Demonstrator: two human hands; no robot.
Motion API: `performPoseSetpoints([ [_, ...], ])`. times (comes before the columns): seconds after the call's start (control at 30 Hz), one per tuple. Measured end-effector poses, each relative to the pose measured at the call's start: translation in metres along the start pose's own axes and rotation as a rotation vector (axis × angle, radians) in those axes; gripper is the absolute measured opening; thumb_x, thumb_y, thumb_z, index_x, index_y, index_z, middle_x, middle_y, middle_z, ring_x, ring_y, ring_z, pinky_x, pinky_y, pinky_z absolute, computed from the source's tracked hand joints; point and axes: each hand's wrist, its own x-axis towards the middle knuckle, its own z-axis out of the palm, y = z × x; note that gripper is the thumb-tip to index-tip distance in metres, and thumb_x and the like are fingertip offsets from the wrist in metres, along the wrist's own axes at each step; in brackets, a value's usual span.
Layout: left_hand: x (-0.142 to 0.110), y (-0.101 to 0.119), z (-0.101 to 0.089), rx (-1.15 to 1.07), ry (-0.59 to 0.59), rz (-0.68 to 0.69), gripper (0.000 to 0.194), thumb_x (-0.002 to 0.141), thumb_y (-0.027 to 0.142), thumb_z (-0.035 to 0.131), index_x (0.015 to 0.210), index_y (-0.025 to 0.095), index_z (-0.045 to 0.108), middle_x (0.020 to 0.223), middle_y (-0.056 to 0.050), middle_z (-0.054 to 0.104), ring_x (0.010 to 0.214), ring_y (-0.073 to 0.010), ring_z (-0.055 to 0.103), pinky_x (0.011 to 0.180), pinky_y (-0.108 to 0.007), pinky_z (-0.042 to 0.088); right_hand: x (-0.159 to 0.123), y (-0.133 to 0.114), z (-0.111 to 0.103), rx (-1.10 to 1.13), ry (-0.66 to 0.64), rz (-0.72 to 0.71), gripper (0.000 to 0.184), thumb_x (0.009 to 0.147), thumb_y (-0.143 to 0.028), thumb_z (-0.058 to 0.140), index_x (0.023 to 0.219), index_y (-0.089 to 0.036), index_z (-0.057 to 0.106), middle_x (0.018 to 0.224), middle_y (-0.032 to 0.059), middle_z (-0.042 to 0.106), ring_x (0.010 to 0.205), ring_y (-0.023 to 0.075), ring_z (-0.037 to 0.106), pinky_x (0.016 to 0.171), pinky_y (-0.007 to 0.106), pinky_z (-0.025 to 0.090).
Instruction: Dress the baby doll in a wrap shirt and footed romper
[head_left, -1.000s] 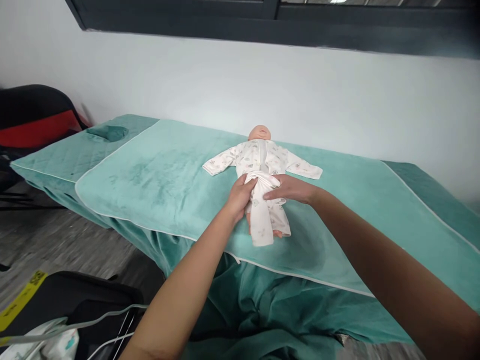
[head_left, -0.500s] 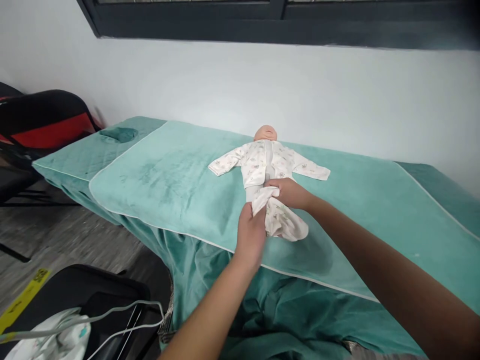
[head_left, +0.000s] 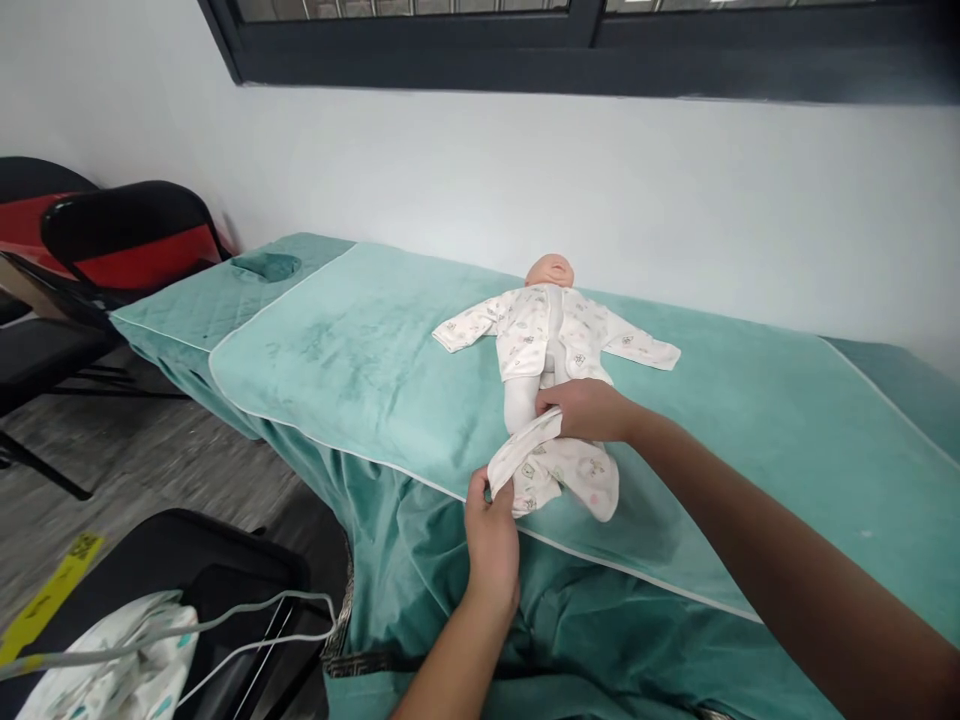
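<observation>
A baby doll (head_left: 550, 270) lies on its back on a teal massage bed, its head toward the wall. It wears a white printed jacket (head_left: 525, 330), open down the front over a pale body, with both sleeves spread. White printed baby pants (head_left: 544, 470) are bunched around the lower legs. My left hand (head_left: 493, 525) pinches their waistband at the near left corner. My right hand (head_left: 589, 408) is closed on the other side of the waistband, over the doll's leg. The doll's feet are hidden by the cloth.
The teal bed (head_left: 337, 340) has a face hole (head_left: 266, 266) at its left end. Black and red chairs (head_left: 150, 245) stand at the far left. A black chair (head_left: 225, 560) at front left carries a white printed cloth (head_left: 120, 650) and a pale cable (head_left: 247, 605).
The pants have come down from the doll's hips to its lower legs, baring the pale thighs. My left hand has moved toward the bed's near edge, stretching the waistband. The view has shifted left.
</observation>
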Motion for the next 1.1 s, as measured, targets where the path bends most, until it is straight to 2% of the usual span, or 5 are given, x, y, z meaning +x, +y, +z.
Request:
performPoseSetpoints([
  [0.3,0.011,0.024,0.002,-0.049,-0.146,-0.123,0.028,0.075,0.035,0.073,0.094,0.015,0.067,0.088,-0.005,0.07,0.076,-0.0167,0.062,0.072,-0.027,0.046,-0.006,0.003,-0.003,0.205,-0.086,-0.025,0.018,0.08,-0.04,0.063,0.091,-0.028,0.07,0.104,0.0001,0.074,0.094,0.0251,0.065,0.075,0.033,0.043],
  [0.43,0.02,0.036,0.005,0.056,-0.198,-0.009,0.024,0.076,0.035,0.071,0.09,0.017,0.066,0.084,-0.001,0.067,0.076,-0.0151,0.059,0.069,-0.025,0.045,-0.014,0.011,-0.014,0.457,-0.204,-0.051,0.031,0.085,-0.048,0.061,0.107,-0.028,0.069,0.118,0.001,0.07,0.105,0.0263,0.064,0.082,0.033,0.048],
  [0.57,0.044,0.04,0.01,0.192,-0.252,0.171,0.014,0.078,0.029,0.064,0.088,0.018,0.065,0.081,0.001,0.064,0.076,-0.0146,0.056,0.07,-0.025,0.044,-0.018,0.017,-0.019,0.585,-0.253,-0.075,0.037,0.082,-0.043,0.066,0.115,-0.025,0.067,0.122,0.0028,0.069,0.111,0.0282,0.062,0.087,0.034,0.049],
  [0.83,0.102,0.049,0.019,0.498,-0.212,0.545,0.015,0.082,0.019,0.053,0.091,0.019,0.064,0.091,-0.002,0.069,0.087,-0.0183,0.06,0.081,-0.028,0.046,-0.016,0.008,-0.018,0.598,-0.209,-0.041,0.051,0.077,-0.056,0.072,0.117,-0.025,0.069,0.121,0.0036,0.071,0.11,0.0308,0.064,0.091,0.038,0.05],
  [1.1,0.161,0.056,0.034,0.783,-0.31,0.803,0.024,0.088,0.019,0.045,0.102,0.019,0.064,0.11,-0.008,0.068,0.102,-0.0223,0.06,0.095,-0.033,0.045,-0.013,0.015,-0.01,0.573,-0.066,-0.067,0.055,0.084,-0.059,0.064,0.128,-0.026,0.063,0.127,0.0032,0.069,0.111,0.029,0.065,0.091,0.038,0.051],
])
